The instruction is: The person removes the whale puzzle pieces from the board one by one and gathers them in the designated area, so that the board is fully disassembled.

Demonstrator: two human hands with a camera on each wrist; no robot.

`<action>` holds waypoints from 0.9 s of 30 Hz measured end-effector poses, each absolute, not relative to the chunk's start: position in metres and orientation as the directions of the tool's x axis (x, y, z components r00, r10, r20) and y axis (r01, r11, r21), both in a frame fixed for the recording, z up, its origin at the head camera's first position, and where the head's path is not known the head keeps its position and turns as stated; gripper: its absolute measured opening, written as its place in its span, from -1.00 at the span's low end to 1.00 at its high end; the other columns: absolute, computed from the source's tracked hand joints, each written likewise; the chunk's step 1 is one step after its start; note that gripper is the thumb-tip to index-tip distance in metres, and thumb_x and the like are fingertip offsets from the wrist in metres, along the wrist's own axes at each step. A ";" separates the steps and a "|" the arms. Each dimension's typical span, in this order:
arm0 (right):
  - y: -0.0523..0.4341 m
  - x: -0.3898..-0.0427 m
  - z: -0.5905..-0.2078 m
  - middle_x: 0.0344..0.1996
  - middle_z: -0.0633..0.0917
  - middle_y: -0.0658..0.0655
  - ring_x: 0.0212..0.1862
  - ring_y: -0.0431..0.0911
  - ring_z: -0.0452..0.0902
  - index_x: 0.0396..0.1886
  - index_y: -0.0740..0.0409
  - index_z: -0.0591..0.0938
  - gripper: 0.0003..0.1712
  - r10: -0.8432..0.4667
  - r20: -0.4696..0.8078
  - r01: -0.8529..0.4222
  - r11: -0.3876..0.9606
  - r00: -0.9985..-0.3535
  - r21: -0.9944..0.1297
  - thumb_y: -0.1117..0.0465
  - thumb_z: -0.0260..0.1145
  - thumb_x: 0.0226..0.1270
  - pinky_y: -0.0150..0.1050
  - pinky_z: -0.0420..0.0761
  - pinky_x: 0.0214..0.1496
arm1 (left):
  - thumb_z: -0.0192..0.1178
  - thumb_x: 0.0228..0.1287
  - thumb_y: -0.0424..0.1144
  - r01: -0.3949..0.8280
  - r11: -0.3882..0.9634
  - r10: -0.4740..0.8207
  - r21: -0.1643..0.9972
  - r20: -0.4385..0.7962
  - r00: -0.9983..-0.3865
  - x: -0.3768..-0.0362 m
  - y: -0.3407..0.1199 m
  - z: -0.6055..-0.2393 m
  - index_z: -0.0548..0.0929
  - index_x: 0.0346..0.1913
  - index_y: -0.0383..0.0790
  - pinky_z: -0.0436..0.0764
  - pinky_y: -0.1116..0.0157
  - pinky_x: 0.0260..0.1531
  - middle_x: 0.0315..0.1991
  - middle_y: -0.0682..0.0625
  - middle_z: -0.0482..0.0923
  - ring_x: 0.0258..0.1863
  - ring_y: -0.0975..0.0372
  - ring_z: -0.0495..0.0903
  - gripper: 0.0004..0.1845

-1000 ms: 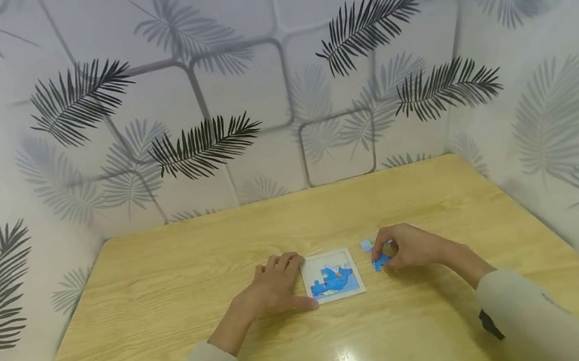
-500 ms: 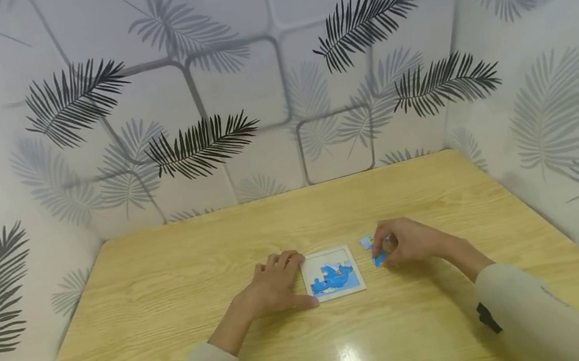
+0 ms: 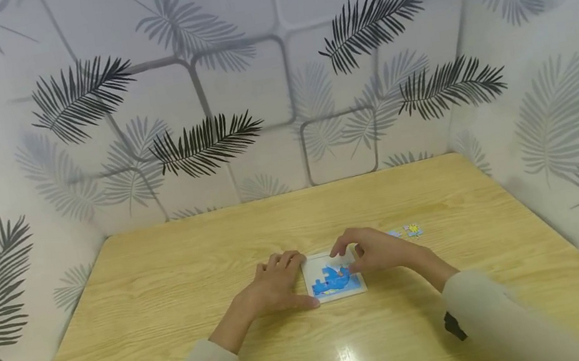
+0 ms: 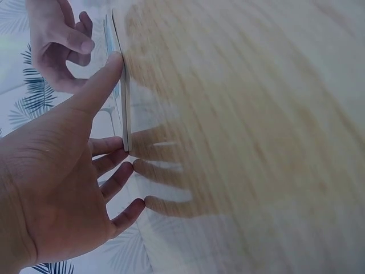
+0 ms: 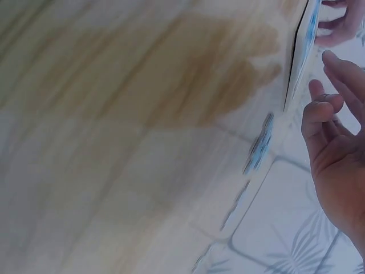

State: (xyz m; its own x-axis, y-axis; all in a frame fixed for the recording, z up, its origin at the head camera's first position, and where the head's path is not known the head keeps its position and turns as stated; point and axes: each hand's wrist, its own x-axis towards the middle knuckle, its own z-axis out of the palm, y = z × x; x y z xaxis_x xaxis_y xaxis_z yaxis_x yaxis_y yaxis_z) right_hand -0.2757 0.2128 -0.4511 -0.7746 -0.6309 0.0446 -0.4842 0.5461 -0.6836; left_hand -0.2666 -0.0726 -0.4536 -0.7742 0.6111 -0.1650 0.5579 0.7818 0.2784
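Resting your spread left hand [image 3: 274, 285] against the white square puzzle frame [image 3: 317, 266], you hover your right hand [image 3: 377, 249], bent fingers [image 3: 342, 241] parted, above.

Left grip [image 4: 63, 182] against a thin board [image 4: 125, 105], wood-grained tabletop [image 4: 245, 125] beneath, right grip [image 4: 52, 34] nearby.

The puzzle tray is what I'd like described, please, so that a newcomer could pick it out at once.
On the wooden table, find the left hand. The puzzle tray lies flat to its right, touching it, partly filled with a blue picture. Its white border sets it apart from the small loose pieces.
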 end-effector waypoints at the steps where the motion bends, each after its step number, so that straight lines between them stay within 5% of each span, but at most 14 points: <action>1: 0.207 -0.276 -0.451 0.01 0.64 0.18 -0.39 -0.13 0.39 0.16 0.16 0.69 -0.59 -0.637 0.037 -0.492 0.556 -0.770 -0.670 0.34 0.48 0.32 -0.32 0.48 -0.30 | 0.36 0.23 0.35 0.559 0.781 0.613 0.280 -0.166 -0.773 -0.267 -0.073 -0.454 0.22 0.58 -0.15 0.17 -0.26 0.40 0.60 -0.11 0.14 0.54 -0.10 0.11 0.03; 8: 0.185 -0.278 -0.448 -0.07 0.71 0.11 -0.05 -0.04 0.56 0.10 0.14 0.73 -0.64 -0.630 -0.041 -0.498 0.650 -0.775 -0.575 0.33 0.49 0.31 -0.13 0.58 0.00 | 0.35 0.25 0.34 0.575 0.771 0.624 0.273 -0.143 -0.768 -0.266 -0.072 -0.452 0.24 0.56 -0.19 0.20 -0.28 0.38 0.58 -0.13 0.16 0.52 -0.12 0.14 0.02; 27: 0.174 -0.278 -0.446 -0.08 0.68 0.09 -0.01 -0.02 0.59 -0.05 0.08 0.69 -0.72 -0.643 -0.089 -0.499 0.667 -0.761 -0.553 0.38 0.50 0.29 -0.08 0.62 0.06 | 0.35 0.24 0.36 0.567 0.785 0.612 0.252 -0.164 -0.774 -0.265 -0.072 -0.452 0.24 0.57 -0.14 0.23 -0.26 0.37 0.58 -0.11 0.17 0.52 -0.11 0.15 0.02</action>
State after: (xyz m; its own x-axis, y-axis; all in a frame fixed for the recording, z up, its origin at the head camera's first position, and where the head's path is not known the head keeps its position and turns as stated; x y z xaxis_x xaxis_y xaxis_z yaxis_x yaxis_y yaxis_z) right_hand -0.2777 0.1740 -0.4460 -0.7609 -0.6427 -0.0890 -0.4991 0.6674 -0.5527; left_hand -0.2654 -0.0719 -0.4520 -0.7740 0.6116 -0.1636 0.5667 0.7845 0.2518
